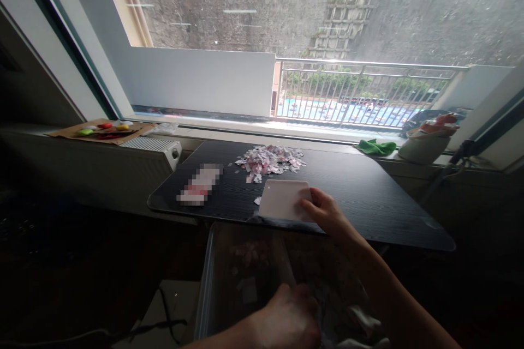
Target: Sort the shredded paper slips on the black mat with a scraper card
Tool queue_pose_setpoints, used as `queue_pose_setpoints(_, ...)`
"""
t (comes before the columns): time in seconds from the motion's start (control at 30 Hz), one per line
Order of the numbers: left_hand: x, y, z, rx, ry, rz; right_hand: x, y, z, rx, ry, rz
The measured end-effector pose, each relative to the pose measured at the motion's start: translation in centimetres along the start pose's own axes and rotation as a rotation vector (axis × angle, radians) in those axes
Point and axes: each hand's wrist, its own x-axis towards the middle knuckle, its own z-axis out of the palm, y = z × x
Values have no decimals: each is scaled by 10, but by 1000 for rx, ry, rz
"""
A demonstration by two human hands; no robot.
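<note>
Clamping a white card (280, 200) in the right hand (323, 207), with paper scraps (270, 161) beyond it.
Curling the left hand (292, 313) by a plastic box (206, 278), grip impossible to tell.

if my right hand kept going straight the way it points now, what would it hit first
Past the white card it holds, the right hand would likely meet the pile of paper scraps on the dark table, though height and depth are unclear here.

A home, it seems: radiator (151, 145) beneath a window, railing (355, 92) outside.
</note>
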Motion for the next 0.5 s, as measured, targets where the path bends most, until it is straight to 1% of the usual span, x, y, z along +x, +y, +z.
queue_pose_setpoints(0.17, -1, 0, 1, 1, 16, -5, 3, -2, 6, -5, 55, -12)
queue_pose_setpoints(0.23, -1, 1, -1, 7, 19, -2, 4, -4, 10, -18, 29, -19)
queue_pose_setpoints(0.3, -1, 1, -3, 14, 11, 0, 2, -6, 12, -16, -27, -22)
queue_pose_setpoints(0.4, -1, 2, -7, 9, 4, -8, -3, -7, 11, -5, -84, -18)
queue_pose_setpoints(0.5, -1, 3, -8, -5, -24, -21, -7, -6, 3, -14, -49, -6)
